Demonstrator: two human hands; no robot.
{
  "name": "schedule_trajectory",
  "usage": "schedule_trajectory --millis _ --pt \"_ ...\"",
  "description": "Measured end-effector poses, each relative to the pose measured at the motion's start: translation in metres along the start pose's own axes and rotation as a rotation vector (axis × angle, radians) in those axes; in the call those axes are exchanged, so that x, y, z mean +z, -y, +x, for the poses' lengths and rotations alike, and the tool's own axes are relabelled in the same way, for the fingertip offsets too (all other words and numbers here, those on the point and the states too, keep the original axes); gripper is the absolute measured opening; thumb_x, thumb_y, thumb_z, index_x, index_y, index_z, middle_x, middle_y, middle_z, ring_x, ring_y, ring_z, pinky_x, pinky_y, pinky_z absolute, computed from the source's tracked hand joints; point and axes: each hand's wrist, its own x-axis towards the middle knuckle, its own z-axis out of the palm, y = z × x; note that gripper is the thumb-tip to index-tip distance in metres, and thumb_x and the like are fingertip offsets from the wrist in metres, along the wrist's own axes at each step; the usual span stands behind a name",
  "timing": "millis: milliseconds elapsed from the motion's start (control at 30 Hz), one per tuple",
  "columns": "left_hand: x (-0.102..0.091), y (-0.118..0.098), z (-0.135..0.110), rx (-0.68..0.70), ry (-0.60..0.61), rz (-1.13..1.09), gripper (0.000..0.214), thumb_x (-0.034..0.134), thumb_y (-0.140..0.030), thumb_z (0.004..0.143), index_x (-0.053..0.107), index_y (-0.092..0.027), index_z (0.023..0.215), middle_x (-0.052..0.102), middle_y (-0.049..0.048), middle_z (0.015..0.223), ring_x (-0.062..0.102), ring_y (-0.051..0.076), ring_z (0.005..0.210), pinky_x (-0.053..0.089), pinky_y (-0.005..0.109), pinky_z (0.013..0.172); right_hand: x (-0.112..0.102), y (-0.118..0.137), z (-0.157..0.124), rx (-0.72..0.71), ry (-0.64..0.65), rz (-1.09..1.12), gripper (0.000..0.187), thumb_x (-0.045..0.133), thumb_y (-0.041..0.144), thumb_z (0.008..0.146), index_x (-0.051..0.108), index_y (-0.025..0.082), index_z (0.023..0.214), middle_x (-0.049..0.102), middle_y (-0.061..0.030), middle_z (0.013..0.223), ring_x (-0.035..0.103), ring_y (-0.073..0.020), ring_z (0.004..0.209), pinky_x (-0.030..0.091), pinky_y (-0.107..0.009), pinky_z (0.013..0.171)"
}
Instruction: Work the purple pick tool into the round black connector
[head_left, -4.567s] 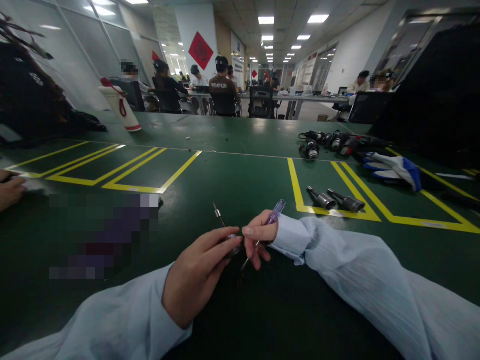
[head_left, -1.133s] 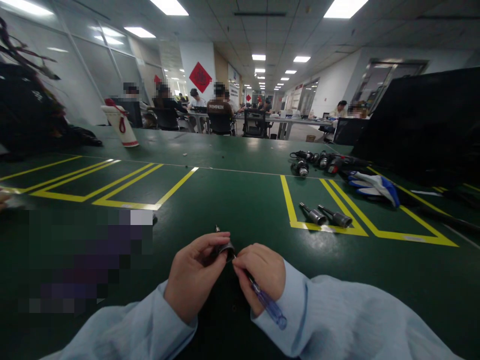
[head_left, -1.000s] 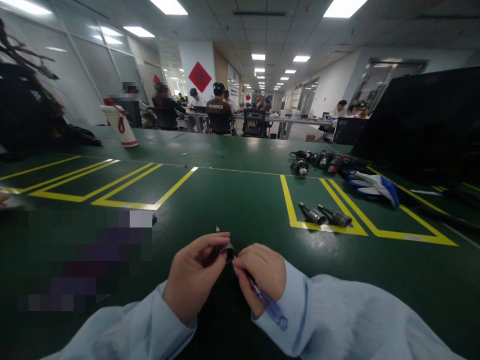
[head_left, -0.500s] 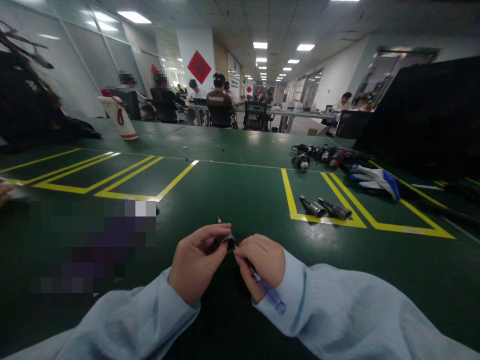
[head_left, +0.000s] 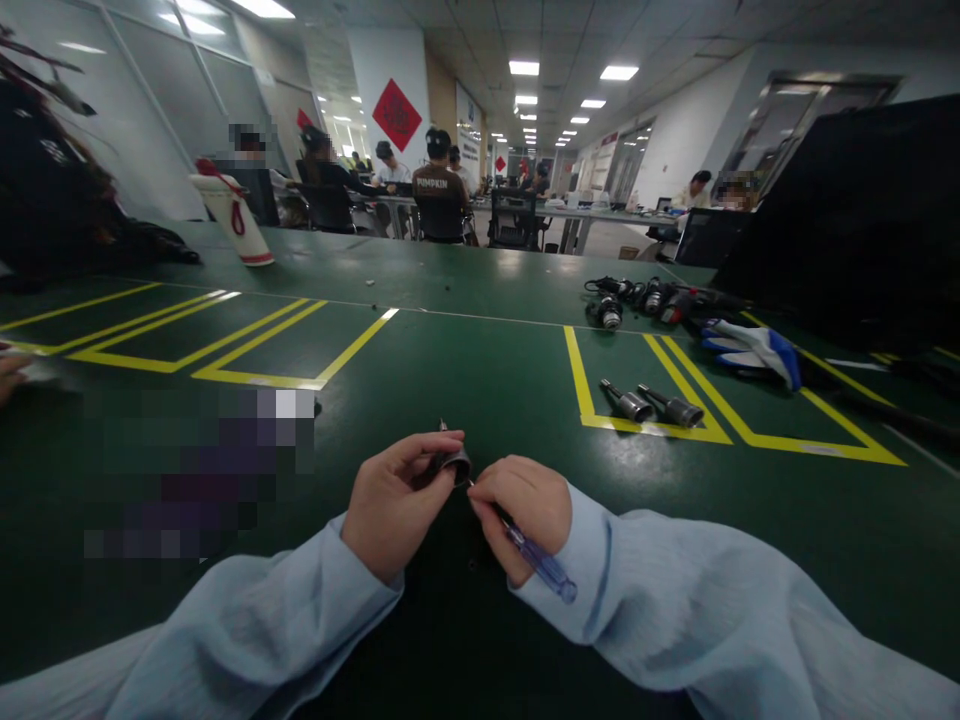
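My left hand [head_left: 396,495] is closed around a dark metal hole saw [head_left: 454,466], its hollow end turned toward my right hand and its thin shank pointing away from me. My right hand [head_left: 521,510] grips a screwdriver [head_left: 546,571] with a translucent blue-purple handle. It is held low on the shaft, like a pen. The screwdriver's tip is at the rim of the hole saw; whether they touch I cannot tell. Two similar hole saws, a nearer one [head_left: 630,402] and another [head_left: 675,407], lie to the right inside a yellow-taped box.
The green table [head_left: 480,365] carries yellow tape outlines. At the right are a blue-white glove [head_left: 754,350], dark corded tools [head_left: 637,300] and a large black panel [head_left: 847,220]. A white cup [head_left: 236,220] stands back left. Another person's hand [head_left: 10,375] shows at the left edge.
The view has tilted down slightly, so the table sits a little higher in the picture. Both hands keep nearly the same hold, with the screwdriver still at the hole saw's rim.
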Motion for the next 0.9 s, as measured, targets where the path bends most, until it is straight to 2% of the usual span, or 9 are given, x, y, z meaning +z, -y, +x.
schedule_trajectory --millis 133,300,567,900 --pt "-0.0006 0.0010 0.0000 0.001 -0.001 0.007 0.016 0.061 -0.012 0.055 0.064 -0.014 0.071 0.067 0.0064 0.087 0.062 0.020 0.086 0.052 0.031 0.076 -0.0011 0.0001 -0.0002 0.029 -0.002 -0.002 0.012 0.043 0.008 0.071 0.051 0.014 0.077 0.059 -0.0059 0.070 0.053 -0.0135 0.065 0.044 -0.026 0.061" --pt "-0.0007 0.0013 0.0001 -0.005 0.006 0.011 0.017 0.060 -0.012 0.055 0.063 -0.013 0.072 0.067 0.0064 0.088 0.061 0.019 0.087 0.051 0.031 0.078 0.0044 -0.0061 -0.0011 -0.011 -0.060 -0.031 0.010 0.044 0.008 0.071 0.052 0.013 0.075 0.058 -0.0054 0.066 0.053 -0.0129 0.063 0.044 -0.024 0.059" --pt "-0.0006 0.0034 -0.0001 0.001 0.008 -0.005 0.017 0.060 -0.012 0.056 0.063 -0.013 0.073 0.067 0.0067 0.088 0.061 0.019 0.087 0.051 0.029 0.078 0.0052 -0.0072 -0.0033 -0.013 -0.016 -0.018 0.010 0.045 0.008 0.068 0.052 0.013 0.073 0.058 -0.0052 0.066 0.052 -0.0132 0.063 0.044 -0.025 0.060" --pt "-0.0020 0.0020 0.0001 -0.022 0.034 -0.021 0.017 0.060 -0.010 0.055 0.063 -0.013 0.071 0.067 0.0061 0.087 0.062 0.018 0.083 0.052 0.029 0.075 0.0055 -0.0043 -0.0020 -0.006 -0.005 -0.015 0.010 0.043 0.008 0.071 0.052 0.013 0.073 0.057 -0.0052 0.066 0.053 -0.0129 0.062 0.043 -0.024 0.059"
